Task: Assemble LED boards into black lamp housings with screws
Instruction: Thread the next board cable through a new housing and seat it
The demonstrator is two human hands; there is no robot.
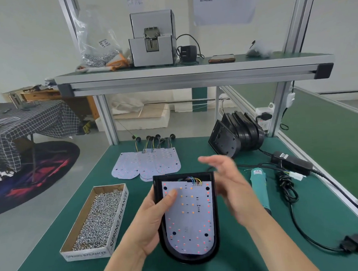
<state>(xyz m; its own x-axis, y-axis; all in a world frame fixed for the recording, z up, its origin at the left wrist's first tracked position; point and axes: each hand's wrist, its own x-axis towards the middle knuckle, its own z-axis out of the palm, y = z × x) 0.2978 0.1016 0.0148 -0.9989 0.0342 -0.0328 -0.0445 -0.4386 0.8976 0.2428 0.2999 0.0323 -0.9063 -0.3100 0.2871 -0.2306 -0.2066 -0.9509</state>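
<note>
My left hand (152, 221) holds a black lamp housing (215, 233) from its left side, thumb pressing on the white LED board (188, 219) that lies inside it. Coloured wires (194, 180) run from the board's top edge into the housing. My right hand (228, 186) hovers just right of the housing, fingers straight and blurred, holding nothing. A cardboard box of silver screws (97, 220) stands to the left. Several loose LED boards (146, 163) with wires lie fanned out behind. A green electric screwdriver (259, 189) lies to the right.
A stack of black housings (236, 134) leans at the back right. A black power adapter (291, 163) and coiled cables (286, 188) lie at the right of the green mat (56, 270). An overhead shelf (191, 72) carries a screw feeder (152, 39) and a phone (221, 58).
</note>
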